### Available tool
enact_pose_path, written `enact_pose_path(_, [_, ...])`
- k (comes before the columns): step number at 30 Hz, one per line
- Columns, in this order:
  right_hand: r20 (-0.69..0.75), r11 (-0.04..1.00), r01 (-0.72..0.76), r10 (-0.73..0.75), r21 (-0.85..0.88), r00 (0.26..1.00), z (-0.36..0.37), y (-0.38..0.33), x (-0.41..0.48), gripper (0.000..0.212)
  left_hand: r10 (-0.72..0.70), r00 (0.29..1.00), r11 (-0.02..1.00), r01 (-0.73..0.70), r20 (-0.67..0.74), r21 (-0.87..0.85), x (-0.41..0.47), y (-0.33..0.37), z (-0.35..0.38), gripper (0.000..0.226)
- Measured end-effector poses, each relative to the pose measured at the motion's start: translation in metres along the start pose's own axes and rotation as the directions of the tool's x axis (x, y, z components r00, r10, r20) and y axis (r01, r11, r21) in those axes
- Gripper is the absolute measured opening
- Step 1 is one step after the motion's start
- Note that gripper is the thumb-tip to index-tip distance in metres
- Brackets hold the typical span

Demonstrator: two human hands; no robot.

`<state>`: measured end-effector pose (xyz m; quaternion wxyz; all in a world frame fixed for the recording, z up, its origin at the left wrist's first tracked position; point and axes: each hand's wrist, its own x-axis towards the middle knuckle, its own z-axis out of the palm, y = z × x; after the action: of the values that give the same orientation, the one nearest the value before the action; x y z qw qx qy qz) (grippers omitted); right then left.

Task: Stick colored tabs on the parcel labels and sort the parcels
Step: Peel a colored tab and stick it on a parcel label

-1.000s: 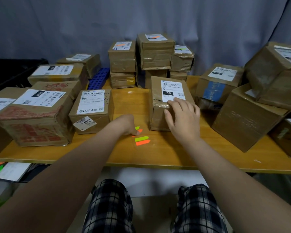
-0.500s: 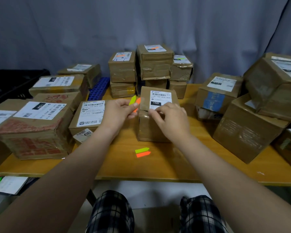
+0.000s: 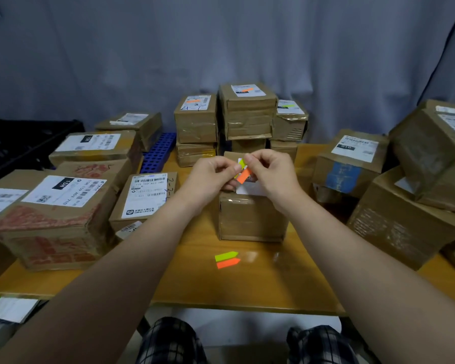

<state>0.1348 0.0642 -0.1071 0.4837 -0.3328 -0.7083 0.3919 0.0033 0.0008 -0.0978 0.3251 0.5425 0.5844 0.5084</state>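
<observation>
Tab strip, green beside orange, pinched by left hand and right hand, both clamped on it, above parcel at centre of table.
Risk: peeled tab curls, sticks to itself, or lands off label.
Spare tabs: 6 o'clock of parcel.
Blue rack, 10 o'clock: holes look empty.
Black crate, 9 o'clock: contents unseen.

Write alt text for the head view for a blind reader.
The left hand and right hand pinch orange and green tabs above a labelled cardboard parcel on a wooden table. Two spare tabs lie nearer; other parcels crowd around.
</observation>
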Motion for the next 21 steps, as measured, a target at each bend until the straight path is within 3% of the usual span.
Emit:
enact_pose_path(5, [-0.1, 0.994, 0.095, -0.1, -0.054, 0.99, -0.007, 0.004, 0.002, 0.015, -0.007, 0.997, 0.996, 0.0, -0.076, -0.092, 0.006, 0.004, 0.012, 0.014])
enact_pose_path(10, [-0.056, 0.829, 0.401, -0.456, -0.39, 0.888, -0.013, 0.014, 0.001, 0.027, -0.068, 0.997, 0.919, 0.046, -0.042, -0.391, 0.005, 0.008, 0.018, 0.019])
enact_pose_path(14, [0.019, 0.729, 0.414, -0.483, -0.545, 0.876, -0.016, 0.021, 0.003, 0.036, -0.087, 0.995, 0.865, 0.102, 0.053, -0.491, 0.006, 0.012, 0.015, 0.024])
enact_pose_path(21, [-0.012, 0.748, 0.364, -0.445, -0.555, 0.896, -0.011, 0.013, 0.004, 0.036, -0.099, 0.995, 0.908, 0.098, 0.019, -0.407, 0.002, 0.012, 0.016, 0.019])
